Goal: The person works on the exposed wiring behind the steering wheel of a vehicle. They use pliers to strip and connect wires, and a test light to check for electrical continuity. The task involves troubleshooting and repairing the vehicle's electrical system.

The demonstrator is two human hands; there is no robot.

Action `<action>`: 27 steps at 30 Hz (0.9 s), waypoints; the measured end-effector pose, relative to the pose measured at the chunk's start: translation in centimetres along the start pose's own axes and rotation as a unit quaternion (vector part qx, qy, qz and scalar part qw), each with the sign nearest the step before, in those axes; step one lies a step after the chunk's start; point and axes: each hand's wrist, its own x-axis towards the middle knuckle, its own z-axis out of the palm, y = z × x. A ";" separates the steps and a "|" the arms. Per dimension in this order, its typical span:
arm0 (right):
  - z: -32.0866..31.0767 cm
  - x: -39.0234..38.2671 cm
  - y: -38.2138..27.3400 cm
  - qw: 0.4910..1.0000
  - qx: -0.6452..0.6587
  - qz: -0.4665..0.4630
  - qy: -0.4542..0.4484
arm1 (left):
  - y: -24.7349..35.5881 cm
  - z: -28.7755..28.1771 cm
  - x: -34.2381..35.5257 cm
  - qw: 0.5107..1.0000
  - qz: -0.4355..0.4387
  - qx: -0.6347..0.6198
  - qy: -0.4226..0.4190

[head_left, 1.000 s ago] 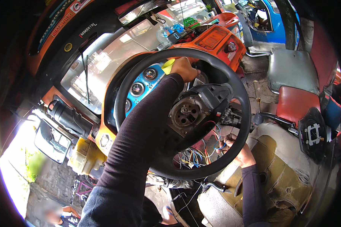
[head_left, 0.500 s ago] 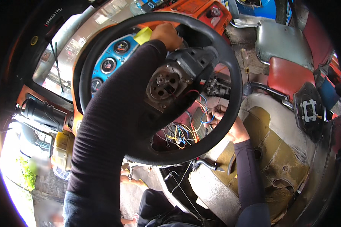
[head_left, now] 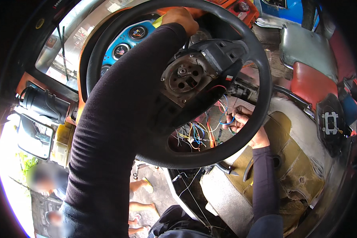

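1. Right hand (head_left: 253,126) — pinching a blue wire (head_left: 228,123), seen through the wheel (head_left: 265,91).
2. Left hand (head_left: 181,20) — beside the gauge panel (head_left: 130,41); fingers hidden, cannot tell its grip.
3. More wires (head_left: 194,129) bunch below the hub (head_left: 184,75).

We see a torn, pale-and-tan seat (head_left: 279,170); on it shows a dark curved piece (head_left: 248,169), too unclear to identify. A black panel (head_left: 324,123) overlaps the red seat (head_left: 311,83)'s edge.
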 end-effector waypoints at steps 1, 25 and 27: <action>0.1 0.0 0.2 1.000 0.012 -0.002 0.005 | 0.0 -0.7 -0.7 1.000 -0.006 0.021 0.005; -1.1 0.1 0.7 0.999 0.052 -0.003 0.003 | -1.7 -3.5 -1.8 0.991 -0.036 -0.081 -0.105; -0.9 0.4 0.8 0.998 0.046 0.004 0.042 | -1.0 -3.4 -2.1 0.998 0.010 0.013 -0.054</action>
